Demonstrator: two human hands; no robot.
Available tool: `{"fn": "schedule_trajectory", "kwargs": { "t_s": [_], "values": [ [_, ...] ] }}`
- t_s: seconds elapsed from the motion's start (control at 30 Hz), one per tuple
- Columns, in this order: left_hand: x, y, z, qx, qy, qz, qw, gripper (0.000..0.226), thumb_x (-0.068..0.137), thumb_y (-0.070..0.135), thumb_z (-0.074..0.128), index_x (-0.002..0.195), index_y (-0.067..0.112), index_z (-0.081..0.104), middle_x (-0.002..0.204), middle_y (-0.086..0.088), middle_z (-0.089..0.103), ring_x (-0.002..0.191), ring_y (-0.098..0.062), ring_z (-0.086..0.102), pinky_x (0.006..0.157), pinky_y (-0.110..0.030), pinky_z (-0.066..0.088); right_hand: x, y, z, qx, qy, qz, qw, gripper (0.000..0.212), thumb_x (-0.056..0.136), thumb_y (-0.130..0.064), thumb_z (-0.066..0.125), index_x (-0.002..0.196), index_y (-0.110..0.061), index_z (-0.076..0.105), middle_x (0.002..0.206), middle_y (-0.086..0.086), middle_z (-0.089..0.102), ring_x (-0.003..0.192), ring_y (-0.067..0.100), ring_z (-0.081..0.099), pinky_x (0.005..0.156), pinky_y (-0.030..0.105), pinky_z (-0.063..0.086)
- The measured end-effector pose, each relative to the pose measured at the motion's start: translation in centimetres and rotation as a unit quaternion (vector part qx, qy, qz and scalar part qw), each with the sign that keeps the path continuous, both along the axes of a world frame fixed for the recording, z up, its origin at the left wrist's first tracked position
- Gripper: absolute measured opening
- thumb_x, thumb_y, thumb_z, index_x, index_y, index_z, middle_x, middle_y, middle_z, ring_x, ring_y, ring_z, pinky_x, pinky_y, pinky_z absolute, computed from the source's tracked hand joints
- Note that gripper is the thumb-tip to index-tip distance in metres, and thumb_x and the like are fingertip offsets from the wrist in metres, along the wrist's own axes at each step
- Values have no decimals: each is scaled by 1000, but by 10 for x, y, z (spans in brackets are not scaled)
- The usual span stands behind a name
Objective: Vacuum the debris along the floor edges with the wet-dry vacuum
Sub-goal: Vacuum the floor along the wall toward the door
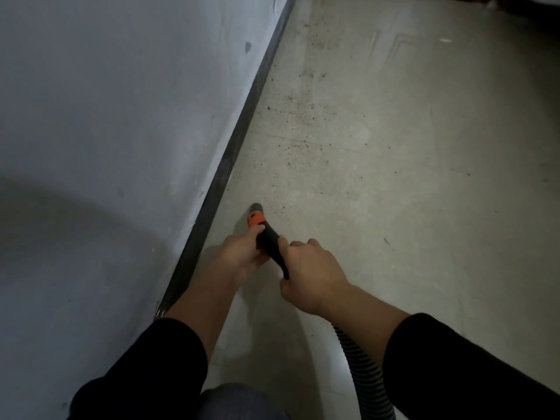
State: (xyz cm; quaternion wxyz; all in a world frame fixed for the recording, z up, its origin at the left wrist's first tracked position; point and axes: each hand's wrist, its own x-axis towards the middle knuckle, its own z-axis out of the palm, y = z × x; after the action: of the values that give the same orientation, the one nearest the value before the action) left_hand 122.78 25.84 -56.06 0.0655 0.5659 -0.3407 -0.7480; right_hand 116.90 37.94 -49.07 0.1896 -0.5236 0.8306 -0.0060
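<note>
Nozzle: the black nozzle (257, 207) sits low at the floor just below mid-frame, close beside the dark skirting strip (244, 128), with an orange collar (255, 219) right behind it
Tube: a short black tube (271, 244) runs back from the collar toward the lower right, both hands on it
Left hand: the left hand (242, 253) is wrapped round the tube just behind the collar
Right hand: the right hand (312, 277) grips the tube's rear end, where the ribbed hose (362, 368) comes out under the wrist
Handling: from where I stand the tube looks rigid and light, easy to steer with the front hand. The hose looks bendy and likely to drag, so the rear grip should take its pull. Front near the collar for aim and back at the hose joint seems the right hold
Debris: dark specks of debris (291, 100) lie scattered ahead of the nozzle, up the middle of the frame along the skirting strip
Surroundings: pale floor (409, 192) on the right, grey wall (106, 101) filling the left
Hard to see: the nozzle mouth faces away, so I can't tell whether it touches the floor. The hose is cut off at the bottom edge, and where it leads is out of frame. How each grip closes underneath the tube is hidden
</note>
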Motion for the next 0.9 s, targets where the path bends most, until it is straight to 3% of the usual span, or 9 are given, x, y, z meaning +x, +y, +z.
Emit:
{"fn": "schedule_trajectory", "kwargs": {
  "t_s": [0.23, 0.43, 0.7, 0.9],
  "values": [
    [-18, 19, 4, 9, 5, -24, 1000, 46, 98, 22, 59, 134, -5, 52, 118, -21, 65, 92, -26, 67, 66, -29, 55, -9, 20, 5, 13, -5, -32, 999, 51, 86, -18, 55, 134, -13, 37, 104, 8, 56, 97, 27, 47, 68, 34, 39],
    [-26, 35, 6, 14, 0, -54, 998, 42, 98, 19, 59, 130, -7, 52, 95, -16, 65, 82, -23, 67, 65, -30, 55, -12, 39, 7, 21, -9, -53, 998, 61, 86, -20, 56, 141, -14, 30, 108, 7, 56, 99, 26, 48, 75, 36, 46],
    [-43, 51, 7, 10, -8, -93, 996, 45, 97, 21, 59, 133, -5, 51, 110, -19, 66, 84, -24, 67, 60, -29, 55, -18, 56, 11, 31, 5, -85, 996, 55, 86, -19, 55, 137, -14, 34, 106, 6, 56, 98, 26, 48, 69, 33, 40],
    [-68, 69, 10, 18, -16, -121, 992, 43, 97, 20, 59, 130, -6, 53, 116, -25, 65, 90, -32, 67, 75, -38, 56, -25, 67, 19, 53, 21, -126, 990, 44, 85, -17, 53, 127, -13, 40, 103, 6, 56, 88, 24, 42, 67, 33, 35]
  ]
}}
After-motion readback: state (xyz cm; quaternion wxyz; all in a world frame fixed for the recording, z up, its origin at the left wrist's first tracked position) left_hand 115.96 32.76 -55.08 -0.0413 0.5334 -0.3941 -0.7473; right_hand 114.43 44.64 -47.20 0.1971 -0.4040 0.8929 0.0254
